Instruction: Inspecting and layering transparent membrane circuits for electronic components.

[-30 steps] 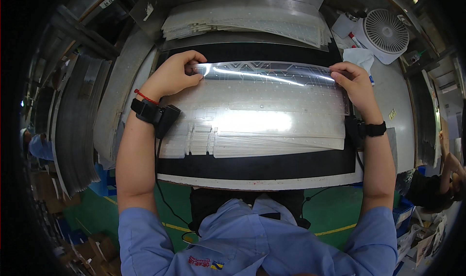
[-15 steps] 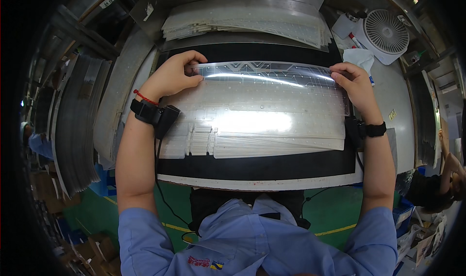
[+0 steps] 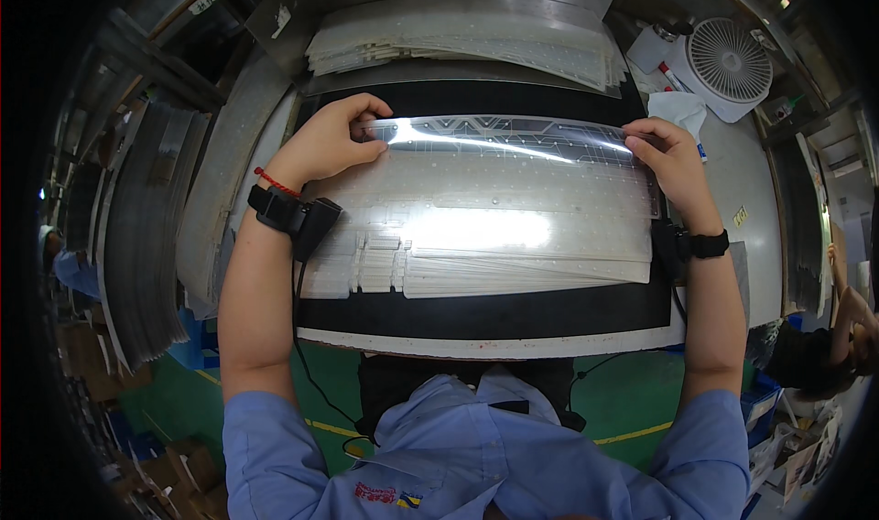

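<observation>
A clear plastic sheet (image 3: 513, 141) with dark printed line patterns is lifted along its far edge and bends with a bright glare streak. My left hand (image 3: 334, 140) pinches its far left corner between thumb and fingers. At the far right corner, my right hand (image 3: 664, 149) grips the same sheet, thumb toward me. Beneath it lies a stack of translucent sheets (image 3: 526, 271), slightly fanned at the near edge, with cut notches near its left side. Where the held sheet ends toward me is hard to make out against the stack.
Under the stack is a black mat (image 3: 485, 317) on the worktable. Another pile of translucent sheets (image 3: 458, 39) lies behind. At the back right stand a white fan (image 3: 728, 67), a bottle (image 3: 650, 46) and a crumpled white tissue (image 3: 676, 110). Grey sheet stacks (image 3: 151, 236) flank the left.
The glare on the raised sheet has shifted and brightened near its left corner, so its bend differs slightly. Both hands keep almost the same places and grips.
</observation>
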The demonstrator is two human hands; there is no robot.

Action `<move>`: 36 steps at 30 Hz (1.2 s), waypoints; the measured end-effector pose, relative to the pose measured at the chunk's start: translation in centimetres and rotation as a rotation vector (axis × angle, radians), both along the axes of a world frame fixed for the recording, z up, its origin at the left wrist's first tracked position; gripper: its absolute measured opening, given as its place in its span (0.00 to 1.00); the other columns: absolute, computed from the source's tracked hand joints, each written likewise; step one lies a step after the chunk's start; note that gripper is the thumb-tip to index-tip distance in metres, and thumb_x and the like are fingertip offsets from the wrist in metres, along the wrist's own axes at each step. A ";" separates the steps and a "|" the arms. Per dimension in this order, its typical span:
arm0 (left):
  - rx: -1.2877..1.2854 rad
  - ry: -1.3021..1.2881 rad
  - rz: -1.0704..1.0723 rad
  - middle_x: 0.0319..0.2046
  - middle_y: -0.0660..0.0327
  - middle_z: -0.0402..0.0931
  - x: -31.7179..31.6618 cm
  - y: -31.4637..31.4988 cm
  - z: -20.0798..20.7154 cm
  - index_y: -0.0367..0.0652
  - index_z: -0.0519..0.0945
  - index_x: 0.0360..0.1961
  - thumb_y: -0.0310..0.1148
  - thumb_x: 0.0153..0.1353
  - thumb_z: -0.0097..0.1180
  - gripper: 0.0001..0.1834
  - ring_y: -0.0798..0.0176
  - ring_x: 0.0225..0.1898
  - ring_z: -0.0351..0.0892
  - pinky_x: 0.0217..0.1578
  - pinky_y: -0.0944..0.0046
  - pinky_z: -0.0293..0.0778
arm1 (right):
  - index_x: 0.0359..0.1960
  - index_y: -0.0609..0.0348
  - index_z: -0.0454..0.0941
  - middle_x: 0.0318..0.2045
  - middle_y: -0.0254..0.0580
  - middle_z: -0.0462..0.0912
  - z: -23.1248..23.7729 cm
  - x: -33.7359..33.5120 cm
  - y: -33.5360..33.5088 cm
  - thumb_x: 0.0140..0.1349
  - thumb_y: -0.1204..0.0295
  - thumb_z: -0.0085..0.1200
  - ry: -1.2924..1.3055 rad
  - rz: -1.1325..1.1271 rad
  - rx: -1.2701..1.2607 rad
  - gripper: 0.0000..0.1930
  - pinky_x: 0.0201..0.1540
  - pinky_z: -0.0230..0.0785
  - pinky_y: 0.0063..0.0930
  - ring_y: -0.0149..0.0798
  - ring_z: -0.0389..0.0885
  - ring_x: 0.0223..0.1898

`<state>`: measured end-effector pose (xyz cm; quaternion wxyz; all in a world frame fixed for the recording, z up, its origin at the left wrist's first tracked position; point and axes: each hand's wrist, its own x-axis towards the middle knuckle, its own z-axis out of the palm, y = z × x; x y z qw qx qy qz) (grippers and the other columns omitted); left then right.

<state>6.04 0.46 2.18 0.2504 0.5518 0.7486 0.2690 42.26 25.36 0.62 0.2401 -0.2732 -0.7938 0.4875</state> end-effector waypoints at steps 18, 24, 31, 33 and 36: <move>-0.084 -0.198 -0.022 0.29 0.63 0.78 0.2 -0.3 0.9 0.33 0.78 0.44 0.26 0.52 0.56 0.16 0.71 0.32 0.75 0.38 0.71 0.73 | 0.43 0.63 0.81 0.35 0.33 0.83 -0.3 0.3 0.7 0.62 0.77 0.57 -0.017 -0.042 0.031 0.09 0.41 0.69 0.18 0.25 0.78 0.37; -0.086 -0.069 -0.125 0.26 0.63 0.75 1.2 -0.5 1.1 0.36 0.78 0.40 0.31 0.48 0.59 0.17 0.70 0.28 0.71 0.32 0.71 0.68 | 0.43 0.63 0.81 0.35 0.33 0.83 -0.2 0.3 0.7 0.61 0.77 0.57 0.006 -0.019 0.040 0.09 0.42 0.69 0.18 0.26 0.78 0.38; -0.116 -0.036 -0.123 0.24 0.69 0.68 1.7 -0.4 1.3 0.39 0.76 0.36 0.34 0.46 0.62 0.16 0.74 0.27 0.66 0.30 0.72 0.64 | 0.43 0.63 0.81 0.35 0.33 0.83 0.0 0.2 0.6 0.61 0.77 0.57 -0.028 -0.027 0.072 0.09 0.42 0.69 0.19 0.25 0.78 0.37; -0.113 -0.042 -0.122 0.24 0.68 0.68 2.0 -0.4 1.6 0.39 0.76 0.36 0.33 0.46 0.62 0.15 0.74 0.27 0.66 0.30 0.72 0.64 | 0.43 0.63 0.81 0.35 0.33 0.83 -0.1 0.2 0.7 0.61 0.77 0.57 -0.029 -0.030 0.068 0.09 0.42 0.69 0.18 0.25 0.78 0.37; -0.121 -0.047 -0.120 0.24 0.68 0.69 2.1 -0.4 1.6 0.39 0.77 0.36 0.34 0.46 0.62 0.15 0.73 0.27 0.66 0.30 0.72 0.64 | 0.43 0.63 0.81 0.35 0.33 0.83 -0.2 0.2 0.7 0.61 0.77 0.57 -0.015 -0.020 0.060 0.09 0.41 0.69 0.18 0.25 0.78 0.37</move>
